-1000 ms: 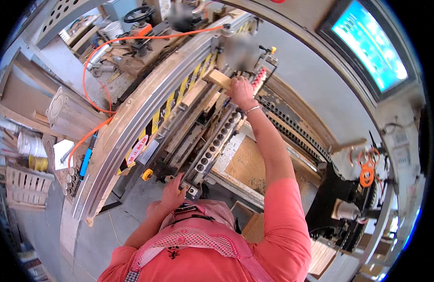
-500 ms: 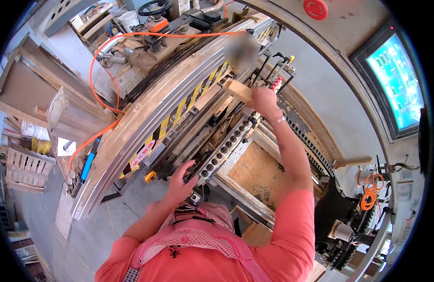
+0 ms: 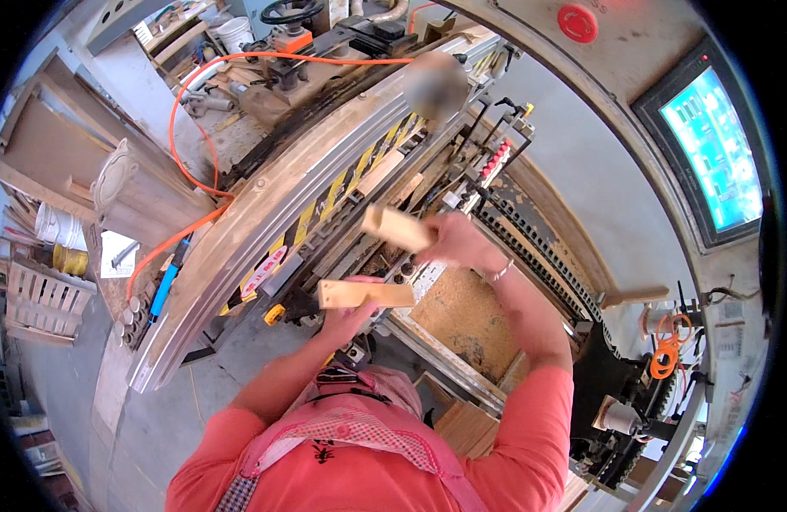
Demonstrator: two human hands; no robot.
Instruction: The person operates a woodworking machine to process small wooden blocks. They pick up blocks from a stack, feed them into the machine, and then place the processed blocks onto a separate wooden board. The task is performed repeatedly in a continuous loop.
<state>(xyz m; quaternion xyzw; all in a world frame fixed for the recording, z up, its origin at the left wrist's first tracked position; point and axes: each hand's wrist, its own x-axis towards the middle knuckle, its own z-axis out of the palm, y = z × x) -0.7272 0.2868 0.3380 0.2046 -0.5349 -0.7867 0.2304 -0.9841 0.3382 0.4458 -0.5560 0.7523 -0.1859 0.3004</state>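
Note:
Fingers closed, my left hand (image 3: pixel 349 321) grips a pale wooden block (image 3: pixel 365 294) that lies nearly level, with small dark holes at its left end. A second wooden block (image 3: pixel 397 228) is held by my right hand (image 3: pixel 461 242), just above and to the right of the first. The two blocks are apart. Both hands are over a machine bed with a rail of round black cups (image 3: pixel 403 271), partly hidden by the blocks and hands. Beyond the blocks runs a yellow-and-black striped strip (image 3: pixel 342 186) along the machine's edge.
Sawdust covers a tray (image 3: pixel 466 316) below my right forearm. A lit screen (image 3: pixel 713 158) and a red emergency button (image 3: pixel 577 23) are at the right and top. An orange hose (image 3: pixel 169 128) loops over the far left bench. A blue-handled tool (image 3: pixel 164 290) lies left.
My right hand has come nearer and left with its block. My left hand, open and without a block before, has risen and is now closed on a block.

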